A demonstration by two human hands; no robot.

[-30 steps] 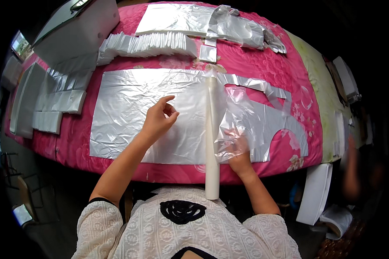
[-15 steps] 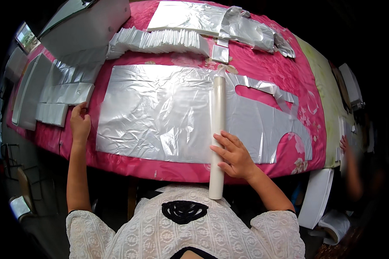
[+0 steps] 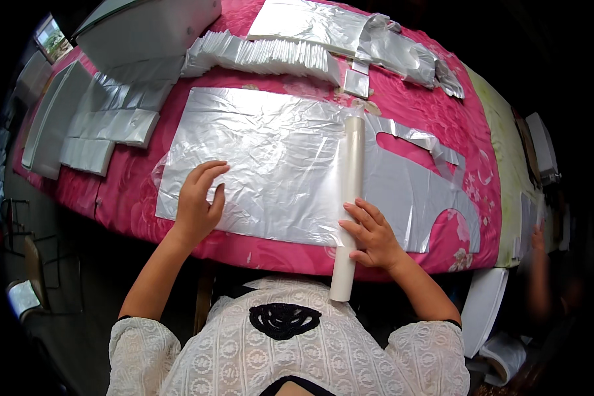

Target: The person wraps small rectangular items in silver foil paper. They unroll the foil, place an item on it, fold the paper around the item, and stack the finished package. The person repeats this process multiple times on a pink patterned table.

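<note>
A large silvery plastic vest-style bag (image 3: pixel 244 152) lies flat, its cut-out handles pointing right. Across it rests a long roll of clear plastic film (image 3: pixel 354 158), its near end jutting past the table edge towards me. My right hand (image 3: pixel 373 236) lies on the lower part of this roll, fingers spread and touching its top and side. My left hand (image 3: pixel 201 201) hovers over or rests on the bag's near left part; whether it touches cannot be told. Its fingers are bent and its thumb stands apart, with nothing visible in them.
Flat folded silvery packets (image 3: pixel 135 125) lie at the left beside a white box (image 3: pixel 56 119). A larger white bin (image 3: pixel 145 39) stands behind. A row of folded packets (image 3: pixel 264 56) and more silvery bags (image 3: pixel 303 26) lie at the back. Another person's arm (image 3: pixel 540 264) shows at right.
My left hand has moved right, from the folded packets to the bag's left part. My right hand stays on the roll. The whole view has shifted slightly.
</note>
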